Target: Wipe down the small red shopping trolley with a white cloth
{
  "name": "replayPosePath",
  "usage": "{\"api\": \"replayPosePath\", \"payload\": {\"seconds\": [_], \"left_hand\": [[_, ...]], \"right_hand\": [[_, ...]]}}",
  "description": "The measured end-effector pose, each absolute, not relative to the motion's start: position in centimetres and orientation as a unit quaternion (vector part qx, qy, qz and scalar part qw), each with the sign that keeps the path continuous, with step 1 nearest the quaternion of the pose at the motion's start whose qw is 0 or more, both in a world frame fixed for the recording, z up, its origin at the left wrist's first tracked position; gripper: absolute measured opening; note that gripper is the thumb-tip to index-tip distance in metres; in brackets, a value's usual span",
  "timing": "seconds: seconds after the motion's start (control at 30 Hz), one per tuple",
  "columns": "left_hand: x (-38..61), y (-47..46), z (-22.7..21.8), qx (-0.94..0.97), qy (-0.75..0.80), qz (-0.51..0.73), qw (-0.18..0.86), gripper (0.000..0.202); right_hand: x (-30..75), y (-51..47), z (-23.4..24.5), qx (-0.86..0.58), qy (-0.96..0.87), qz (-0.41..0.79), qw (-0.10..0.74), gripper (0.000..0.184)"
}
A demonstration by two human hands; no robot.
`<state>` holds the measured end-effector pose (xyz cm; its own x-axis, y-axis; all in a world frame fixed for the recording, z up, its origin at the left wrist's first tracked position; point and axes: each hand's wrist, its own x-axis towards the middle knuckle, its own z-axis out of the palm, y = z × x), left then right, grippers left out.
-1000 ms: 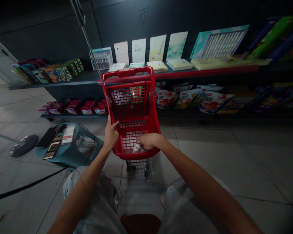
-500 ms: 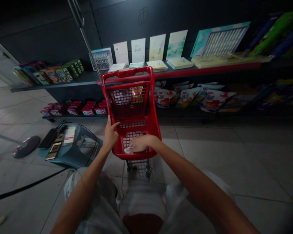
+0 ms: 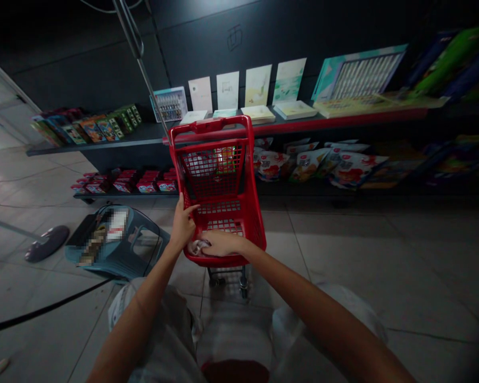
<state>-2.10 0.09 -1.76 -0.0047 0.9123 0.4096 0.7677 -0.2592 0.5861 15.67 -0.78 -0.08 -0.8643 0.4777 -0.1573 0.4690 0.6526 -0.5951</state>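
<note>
A small red shopping cart with mesh walls stands right in front of me, its handle side away from me. My left hand holds the cart's left rim, thumb over the inside and a finger along the outer side. Inside the basket, my right hand is closed on a crumpled whitish cloth, which lies against the near left corner just below my left hand. Part of the cloth is hidden under the right hand's fingers.
A blue-grey plastic stool with small items on top stands left of the cart. Behind are shelves of books, boxes and snack bags. A metal pole rises behind the cart; a round stand base is at far left.
My right hand has slid the cloth leftward along the basket's near edge into the corner. My left hand keeps its hold on the rim. The view has shifted slightly.
</note>
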Motion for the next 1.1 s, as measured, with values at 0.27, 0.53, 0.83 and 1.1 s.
{"api": "replayPosePath", "payload": {"seconds": [0.27, 0.53, 0.83, 1.1], "left_hand": [[-2.2, -0.1, -1.9, 0.726, 0.602, 0.328, 0.058, 0.052], [-2.0, -0.5, -1.4, 0.727, 0.596, 0.336, 0.062, 0.041], [-2.6, -0.9, -1.3, 0.726, 0.585, 0.353, 0.082, 0.032], [-2.4, -1.3, -0.8, 0.725, 0.581, 0.361, 0.087, 0.028]], "right_hand": [[21.6, 2.5, 1.6, -0.236, -0.858, 0.424, -0.167, 0.026], [18.1, 0.5, 1.0, -0.265, -0.890, 0.356, -0.102, 0.027], [17.6, -1.0, 1.5, -0.248, -0.912, 0.312, -0.096, 0.023], [19.3, -0.6, 1.2, -0.274, -0.909, 0.296, -0.105, 0.026]]}}
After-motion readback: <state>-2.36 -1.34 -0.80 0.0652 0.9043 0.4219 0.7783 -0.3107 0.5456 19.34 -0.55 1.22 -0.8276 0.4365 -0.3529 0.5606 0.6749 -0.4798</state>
